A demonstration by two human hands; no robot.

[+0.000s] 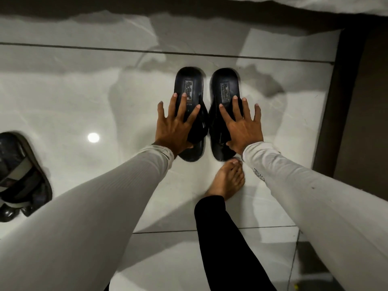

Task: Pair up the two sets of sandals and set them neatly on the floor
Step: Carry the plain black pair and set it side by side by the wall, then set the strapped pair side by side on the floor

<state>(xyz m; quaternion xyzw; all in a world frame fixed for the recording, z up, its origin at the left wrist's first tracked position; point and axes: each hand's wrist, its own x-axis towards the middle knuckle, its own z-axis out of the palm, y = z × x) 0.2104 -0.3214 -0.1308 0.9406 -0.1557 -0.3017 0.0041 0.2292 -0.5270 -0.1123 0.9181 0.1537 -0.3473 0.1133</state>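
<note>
Black sandals sit paired on the pale floor [84, 106]; left sandal [190, 85], right sandal [225, 85]. Left hand [175, 124] and right hand [243, 127] press flat, fingers spread, gripping nothing.

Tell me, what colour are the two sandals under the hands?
Both sandals are black, each with a grey patterned label on the insole; the head view shows it.

Two black sandals lay side by side on the pale tiled floor, heels far, toes near, a narrow gap between them. The left sandal [190, 87] and the right sandal [225, 85] each showed a rectangular label on the insole. At the far left edge lay another dark sandal [23, 173], well apart from them.
</note>
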